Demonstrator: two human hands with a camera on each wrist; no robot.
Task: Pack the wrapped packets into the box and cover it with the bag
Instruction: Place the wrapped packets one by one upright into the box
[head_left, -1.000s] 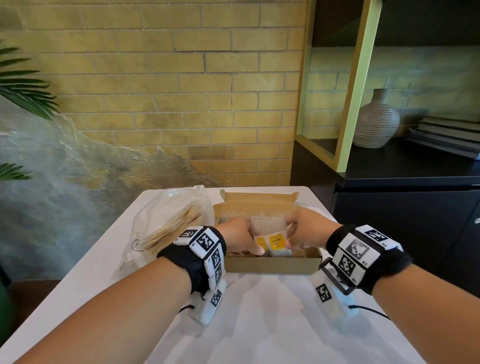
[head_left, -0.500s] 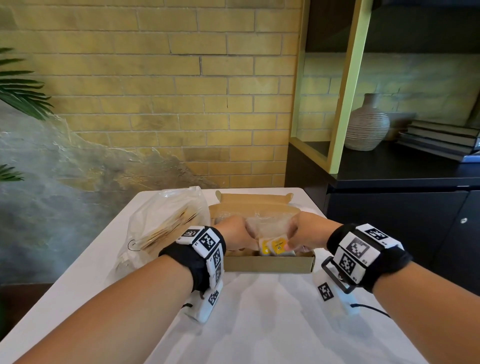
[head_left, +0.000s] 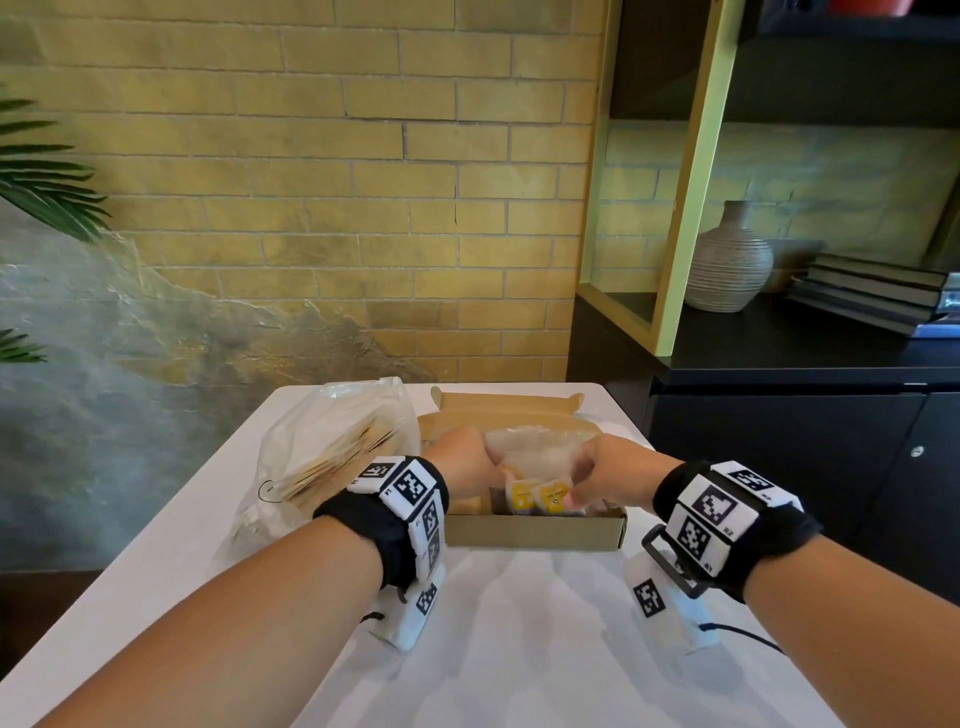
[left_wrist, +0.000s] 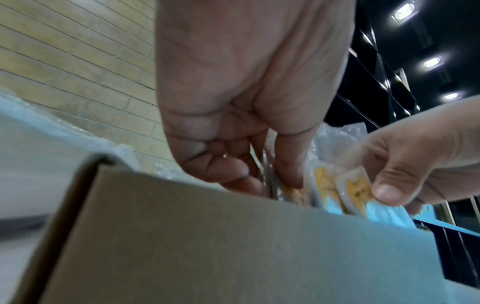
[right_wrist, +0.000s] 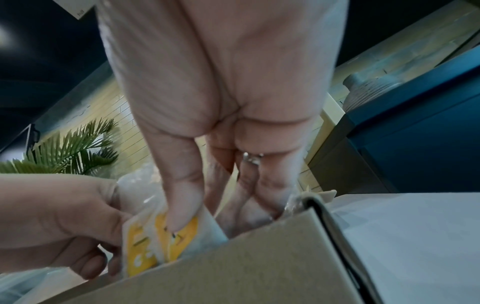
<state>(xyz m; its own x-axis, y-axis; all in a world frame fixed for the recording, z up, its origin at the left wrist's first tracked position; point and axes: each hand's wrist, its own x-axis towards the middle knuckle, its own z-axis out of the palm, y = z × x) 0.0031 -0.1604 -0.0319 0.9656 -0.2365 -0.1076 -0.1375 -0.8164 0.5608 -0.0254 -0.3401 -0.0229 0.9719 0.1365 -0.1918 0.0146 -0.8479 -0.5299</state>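
Both hands down in the box (head_left: 535, 531) at lower centre of the head view. Left hand (head_left: 462, 462) curled round the left end of the packets (head_left: 537, 496), fingers (left_wrist: 231, 170) pinching just above the cardboard wall. Right hand (head_left: 605, 475) gripping the right end, thumb pressed flat on a yellow label, other fingers (right_wrist: 262, 197) tucked behind, down by the box corner. So: both hands grasping, neither released.

Packets standing on edge between the two hands, yellow labels toward the near wall, bubble wrap (head_left: 530, 449) bulging up above the knuckles. Long axis across the frame, left to right, in line with the near wall. Lower edges already below the rim; whether touching the floor of the box, cannot tell.

Looks like a seating step: bundle wants to go straight down and lie back, away from the camera. Hands about equally near, one at each end, so likely a two-handed press.

Bag (head_left: 332, 457) waiting at centre left on the table (head_left: 519, 649), just beside the box's left wall, with flat brown pieces showing through. Covering not yet begun. Lid flap (head_left: 506, 402) standing open at the back.
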